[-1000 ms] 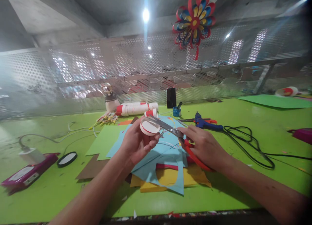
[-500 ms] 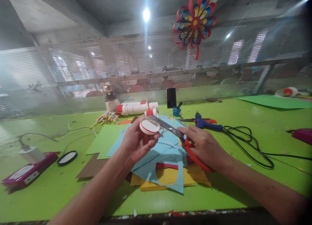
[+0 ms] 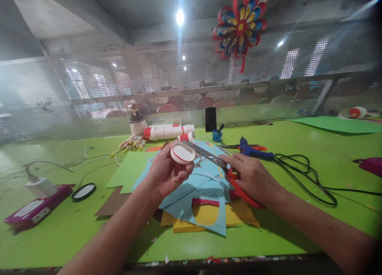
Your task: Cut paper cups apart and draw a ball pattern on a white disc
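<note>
My left hand [image 3: 167,169] is closed round a shallow white paper cup bottom [image 3: 182,153] with a thin red line along its side. In my right hand [image 3: 253,179] is a pair of scissors [image 3: 205,153] with red handles, its blades pointing left. The blade tips lie at the upper rim of the cup bottom; whether they bite into it I cannot tell. Below both hands are light blue paper sheets [image 3: 182,201], one with a round hole cut out. Yellow paper [image 3: 238,215] shows underneath.
Behind lie stacked paper cups [image 3: 167,132], a spray bottle [image 3: 137,124], a black phone-like slab [image 3: 210,119] and a blue tape roll [image 3: 217,136]. A blue glue gun [image 3: 253,151] with a looped black cable is at right. At left are a purple power strip [image 3: 36,211] and a black-rimmed disc [image 3: 84,192].
The view has shifted very slightly. Both hands keep nearly the same pose, with the scissor blades still at the rim of the cup bottom.
</note>
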`<state>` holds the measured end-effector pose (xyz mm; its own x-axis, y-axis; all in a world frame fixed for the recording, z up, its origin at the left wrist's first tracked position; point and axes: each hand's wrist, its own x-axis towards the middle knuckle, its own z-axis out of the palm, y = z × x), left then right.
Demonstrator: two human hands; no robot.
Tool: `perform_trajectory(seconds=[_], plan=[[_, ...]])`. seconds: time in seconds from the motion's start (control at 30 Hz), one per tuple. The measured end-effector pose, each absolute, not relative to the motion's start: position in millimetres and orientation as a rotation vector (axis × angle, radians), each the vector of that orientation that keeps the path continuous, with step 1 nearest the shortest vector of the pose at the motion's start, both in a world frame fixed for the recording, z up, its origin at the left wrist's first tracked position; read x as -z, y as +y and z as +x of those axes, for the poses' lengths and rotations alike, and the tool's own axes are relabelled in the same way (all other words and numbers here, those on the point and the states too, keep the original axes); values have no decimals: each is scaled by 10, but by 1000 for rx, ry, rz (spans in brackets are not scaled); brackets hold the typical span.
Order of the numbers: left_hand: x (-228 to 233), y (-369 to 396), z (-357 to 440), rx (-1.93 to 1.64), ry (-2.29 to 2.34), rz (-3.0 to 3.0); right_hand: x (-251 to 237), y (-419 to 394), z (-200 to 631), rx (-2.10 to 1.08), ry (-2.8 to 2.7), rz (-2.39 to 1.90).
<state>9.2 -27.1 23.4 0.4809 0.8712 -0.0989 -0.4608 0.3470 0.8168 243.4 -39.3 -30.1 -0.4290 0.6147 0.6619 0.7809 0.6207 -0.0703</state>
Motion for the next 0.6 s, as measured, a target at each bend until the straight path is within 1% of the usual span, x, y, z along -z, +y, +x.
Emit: perform_trajectory(seconds=[0.13,0.6], plan=[[-206,-246,67,-838,558,807,288,-376,2441,326,-2193,-1098],[-180,-240,71,-802,482,794,265,-400,2442,313,-2192,-1044]])
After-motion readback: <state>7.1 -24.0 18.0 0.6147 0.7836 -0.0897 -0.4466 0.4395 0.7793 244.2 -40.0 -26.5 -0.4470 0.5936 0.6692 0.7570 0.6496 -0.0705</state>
